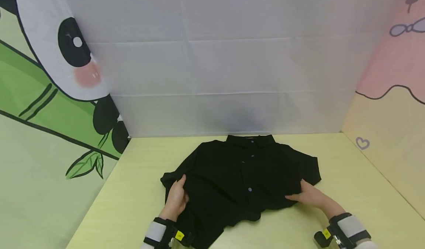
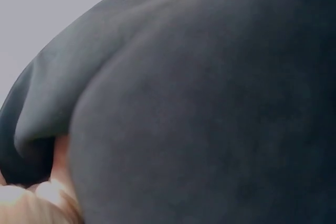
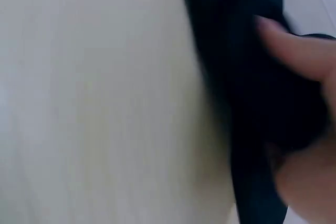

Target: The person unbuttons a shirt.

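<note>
A black short-sleeved button-up shirt lies front up, its collar toward the back wall. Its lower left part hangs toward the near edge in folds, and the hem is uneven. My left hand grips the shirt's left side below the sleeve. In the left wrist view the dark cloth hides most of that hand's fingers. At the lower right side, my right hand holds the shirt's edge. The right wrist view, blurred, shows cloth between its thumb and fingers.
The shirt lies on a pale yellow table. Behind it stands a grey-white cloth wall. Printed cartoon panels flank the table, a green one at left and a pink and cream one at right.
</note>
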`<state>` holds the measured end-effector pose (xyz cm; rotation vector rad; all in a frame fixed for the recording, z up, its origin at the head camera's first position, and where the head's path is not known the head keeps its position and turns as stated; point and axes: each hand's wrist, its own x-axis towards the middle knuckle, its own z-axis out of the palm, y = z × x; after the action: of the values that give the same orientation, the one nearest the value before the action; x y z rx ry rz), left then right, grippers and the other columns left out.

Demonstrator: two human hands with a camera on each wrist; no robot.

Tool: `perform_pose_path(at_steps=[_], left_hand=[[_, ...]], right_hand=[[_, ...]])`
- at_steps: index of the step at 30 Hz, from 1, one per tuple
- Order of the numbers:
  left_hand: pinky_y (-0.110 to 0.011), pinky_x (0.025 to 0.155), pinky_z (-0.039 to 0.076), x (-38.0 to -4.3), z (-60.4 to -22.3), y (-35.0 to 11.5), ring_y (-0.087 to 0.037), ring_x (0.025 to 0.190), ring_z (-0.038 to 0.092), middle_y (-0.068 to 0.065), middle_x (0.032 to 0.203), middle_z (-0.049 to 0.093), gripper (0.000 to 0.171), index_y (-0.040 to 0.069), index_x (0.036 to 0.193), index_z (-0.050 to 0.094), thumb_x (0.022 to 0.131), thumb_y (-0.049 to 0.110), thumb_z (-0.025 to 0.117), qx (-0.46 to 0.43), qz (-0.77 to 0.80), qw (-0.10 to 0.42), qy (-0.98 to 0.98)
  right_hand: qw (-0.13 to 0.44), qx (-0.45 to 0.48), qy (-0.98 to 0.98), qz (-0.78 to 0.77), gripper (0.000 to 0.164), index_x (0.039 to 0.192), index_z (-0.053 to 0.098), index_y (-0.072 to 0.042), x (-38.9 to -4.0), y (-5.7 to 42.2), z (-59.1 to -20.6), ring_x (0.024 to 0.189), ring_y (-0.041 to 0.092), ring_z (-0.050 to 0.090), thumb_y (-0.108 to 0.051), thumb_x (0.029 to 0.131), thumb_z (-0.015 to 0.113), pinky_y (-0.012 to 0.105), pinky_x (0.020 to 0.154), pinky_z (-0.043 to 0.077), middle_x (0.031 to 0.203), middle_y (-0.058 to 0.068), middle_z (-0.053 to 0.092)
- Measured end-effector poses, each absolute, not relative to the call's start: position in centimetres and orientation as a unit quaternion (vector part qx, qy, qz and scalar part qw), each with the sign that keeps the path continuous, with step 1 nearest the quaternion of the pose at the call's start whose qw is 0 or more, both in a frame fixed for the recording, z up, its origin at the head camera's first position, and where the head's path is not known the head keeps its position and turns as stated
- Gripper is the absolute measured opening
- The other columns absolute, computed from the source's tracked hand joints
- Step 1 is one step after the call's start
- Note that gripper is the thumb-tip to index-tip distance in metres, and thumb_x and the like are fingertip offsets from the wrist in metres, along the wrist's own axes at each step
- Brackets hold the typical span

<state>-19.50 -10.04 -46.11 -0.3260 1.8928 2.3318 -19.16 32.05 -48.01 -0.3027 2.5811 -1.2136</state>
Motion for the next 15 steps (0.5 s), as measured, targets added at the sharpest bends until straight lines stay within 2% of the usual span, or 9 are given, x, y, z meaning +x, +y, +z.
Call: perform_pose_path(at_steps=[2, 3, 6, 8, 9, 10, 12, 14, 15], left_hand=[[-0.017, 0.051, 0.037, -19.5, -46.1, -10.1, -0.002, 0.047, 0.042, 0.011, 0.059, 0.040, 0.027, 0.009, 0.109, 0.041, 0.102, 0.032, 0.030, -0.120, 0.764, 0.049, 0.632], [-0.016, 0.055, 0.039, -19.5, -46.1, -10.1, -0.002, 0.052, 0.045, 0.011, 0.063, 0.042, 0.029, 0.007, 0.113, 0.042, 0.102, 0.031, 0.030, -0.126, 0.760, 0.044, 0.636], [-0.021, 0.084, 0.047, -19.5, -45.9, -10.1, -0.012, 0.090, 0.059, -0.005, 0.100, 0.059, 0.044, 0.000, 0.134, 0.034, 0.102, 0.029, 0.031, -0.132, 0.762, 0.024, 0.633], [-0.031, 0.107, 0.036, -19.4, -45.7, -10.0, -0.022, 0.125, 0.044, -0.015, 0.138, 0.041, 0.053, -0.002, 0.144, 0.019, 0.102, 0.028, 0.029, -0.119, 0.773, 0.020, 0.623], [-0.031, 0.110, 0.033, -19.4, -45.6, -10.0, -0.020, 0.131, 0.038, -0.015, 0.148, 0.028, 0.056, -0.002, 0.147, 0.012, 0.102, 0.029, 0.028, -0.108, 0.780, 0.022, 0.616], [-0.030, 0.111, 0.031, -19.3, -45.5, -9.9, -0.019, 0.133, 0.035, -0.015, 0.153, 0.018, 0.059, -0.002, 0.147, 0.009, 0.102, 0.030, 0.028, -0.097, 0.786, 0.023, 0.610], [-0.022, 0.106, 0.035, -19.4, -45.5, -9.7, -0.008, 0.126, 0.043, -0.013, 0.152, 0.019, 0.058, 0.000, 0.147, 0.011, 0.102, 0.033, 0.028, -0.081, 0.795, 0.029, 0.601], [-0.013, 0.095, 0.040, -19.4, -45.5, -9.6, 0.005, 0.111, 0.048, -0.010, 0.150, 0.023, 0.058, 0.002, 0.147, 0.014, 0.102, 0.036, 0.027, -0.067, 0.797, 0.034, 0.599], [-0.009, 0.089, 0.041, -19.4, -45.6, -9.5, 0.011, 0.103, 0.048, -0.009, 0.149, 0.025, 0.058, 0.002, 0.147, 0.016, 0.102, 0.037, 0.028, -0.066, 0.798, 0.033, 0.599]], right_hand=[[0.092, -0.059, 0.893, -0.437, 0.068, 0.134, 0.035, 0.010, -19.1, 31.7, -47.6, 0.125, 0.044, 0.041, -0.034, 0.089, 0.060, 0.053, 0.099, 0.037, 0.135, 0.030, 0.043], [0.086, -0.037, 0.887, -0.452, 0.069, 0.137, 0.030, 0.011, -19.1, 31.6, -47.4, 0.129, 0.046, 0.035, -0.036, 0.093, 0.053, 0.055, 0.102, 0.034, 0.139, 0.032, 0.036], [0.081, 0.031, 0.871, -0.484, 0.075, 0.140, 0.022, 0.013, -19.1, 31.7, -46.5, 0.134, 0.046, 0.025, -0.046, 0.097, 0.038, 0.055, 0.106, 0.029, 0.145, 0.034, 0.024], [0.068, 0.046, 0.860, -0.504, 0.076, 0.140, 0.024, 0.012, -19.3, 31.8, -46.2, 0.133, 0.033, 0.036, -0.049, 0.097, 0.035, 0.044, 0.106, 0.034, 0.143, 0.025, 0.035], [0.059, 0.045, 0.851, -0.521, 0.071, 0.137, 0.031, 0.010, -19.4, 31.9, -46.1, 0.127, 0.024, 0.045, -0.049, 0.097, 0.034, 0.038, 0.103, 0.039, 0.137, 0.017, 0.045], [0.043, 0.036, 0.845, -0.532, 0.064, 0.133, 0.039, 0.007, -19.5, 31.9, -46.1, 0.116, 0.013, 0.052, -0.047, 0.098, 0.034, 0.029, 0.097, 0.042, 0.125, 0.006, 0.056], [0.036, 0.028, 0.846, -0.531, 0.059, 0.129, 0.046, 0.005, -19.6, 32.1, -46.1, 0.109, 0.008, 0.055, -0.044, 0.099, 0.034, 0.025, 0.092, 0.043, 0.120, 0.002, 0.059], [0.073, 0.038, 0.851, -0.519, 0.072, 0.138, 0.029, 0.012, -19.5, 32.4, -46.1, 0.127, 0.023, 0.045, -0.048, 0.098, 0.034, 0.037, 0.104, 0.038, 0.139, 0.014, 0.045], [0.098, 0.038, 0.856, -0.506, 0.079, 0.140, 0.019, 0.015, -19.5, 32.5, -46.1, 0.135, 0.035, 0.032, -0.049, 0.097, 0.035, 0.046, 0.108, 0.031, 0.147, 0.026, 0.029]])
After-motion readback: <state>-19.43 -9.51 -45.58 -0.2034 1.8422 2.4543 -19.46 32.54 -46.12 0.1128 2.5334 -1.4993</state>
